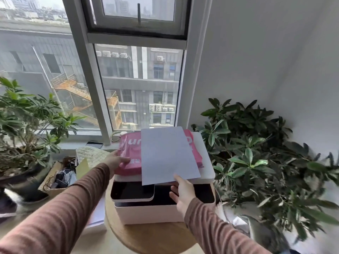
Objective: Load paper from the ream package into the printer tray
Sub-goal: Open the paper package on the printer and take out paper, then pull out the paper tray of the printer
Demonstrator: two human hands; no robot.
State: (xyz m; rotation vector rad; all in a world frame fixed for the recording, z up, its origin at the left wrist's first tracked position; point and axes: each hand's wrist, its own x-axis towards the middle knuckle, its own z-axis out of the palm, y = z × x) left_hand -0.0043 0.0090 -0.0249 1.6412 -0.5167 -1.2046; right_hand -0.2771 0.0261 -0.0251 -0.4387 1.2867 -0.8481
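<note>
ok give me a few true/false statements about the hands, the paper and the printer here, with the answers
1. The right hand holds the white paper by its near edge. True.
2. The pink ream package lies on the floor. False: it lies on top of the printer, with the left hand on its left end.
3. The printer stands on a round wooden table. True.
4. The white paper is already inside the printer tray. False: it is above the printer, partly over the pink package.
5. Leafy plants stand to the right of the printer. True.
6. Both hands grip the paper. False: only the right hand does.
</note>
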